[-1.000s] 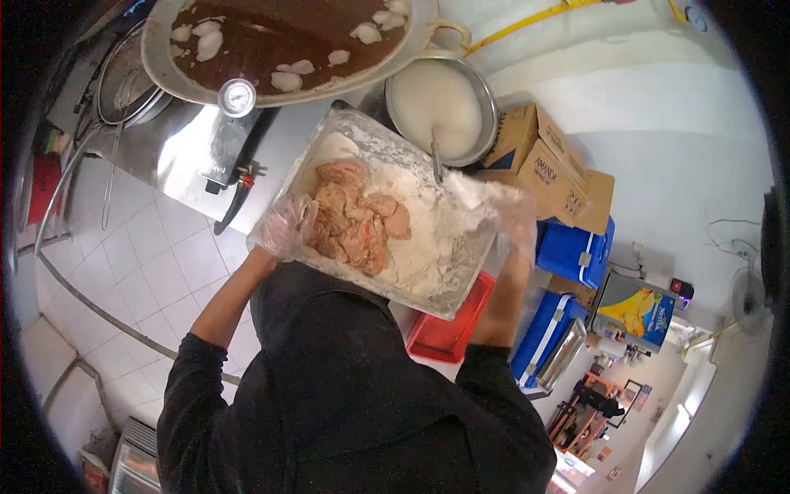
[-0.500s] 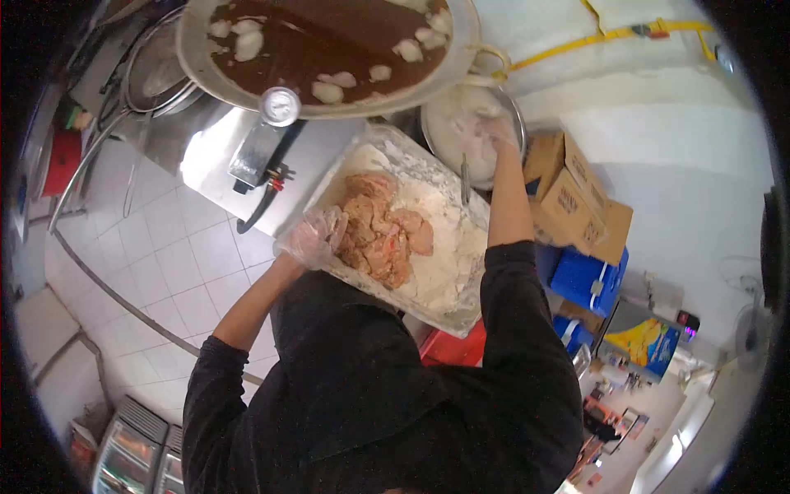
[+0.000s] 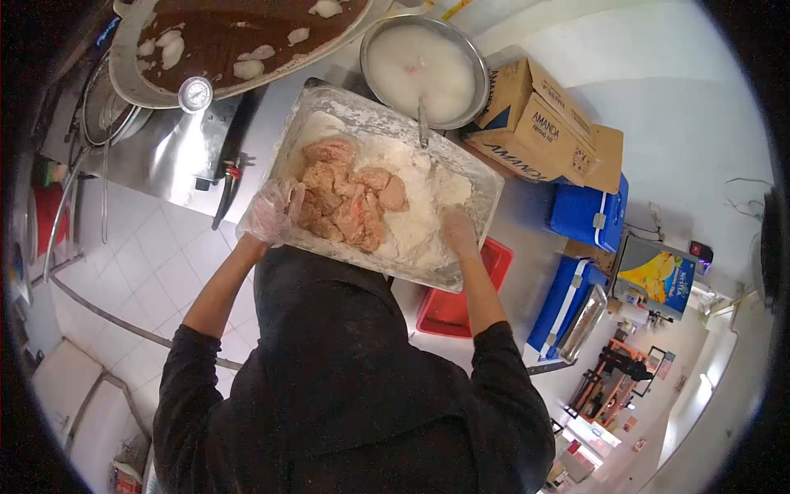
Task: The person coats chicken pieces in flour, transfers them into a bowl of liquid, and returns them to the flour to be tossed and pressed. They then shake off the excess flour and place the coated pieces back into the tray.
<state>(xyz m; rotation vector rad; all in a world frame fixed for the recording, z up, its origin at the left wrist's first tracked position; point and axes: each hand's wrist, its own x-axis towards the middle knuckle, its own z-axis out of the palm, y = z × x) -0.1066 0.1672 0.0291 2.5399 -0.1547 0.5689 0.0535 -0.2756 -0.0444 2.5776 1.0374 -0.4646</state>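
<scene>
A floury metal tray [image 3: 485,216] lies in front of me, raw battered chicken pieces [image 3: 350,193] on its left side and white flour [image 3: 411,226] on its right. My left hand [image 3: 276,212], in a clear plastic glove, grips the tray's left rim beside the chicken. Inside the tray's right end, my right hand [image 3: 457,232] is gloved and down at the flour; its fingertips are hard to make out. Beyond the tray stands a metal bowl [image 3: 473,62] of cloudy whitish liquid, with a metal utensil handle [image 3: 423,123] at its near edge.
A large pan [image 3: 123,66] of brown liquid with pale floating pieces and a dial thermometer [image 3: 195,95] is at upper left. Cardboard boxes [image 3: 547,128] and blue containers [image 3: 588,216] stand to the right. A red tray [image 3: 494,267] sits below the metal tray's right end.
My right hand has left the bowl of whitish liquid and come down into the tray's flour. My left hand stays at the tray's left rim. The whole view has shifted.
</scene>
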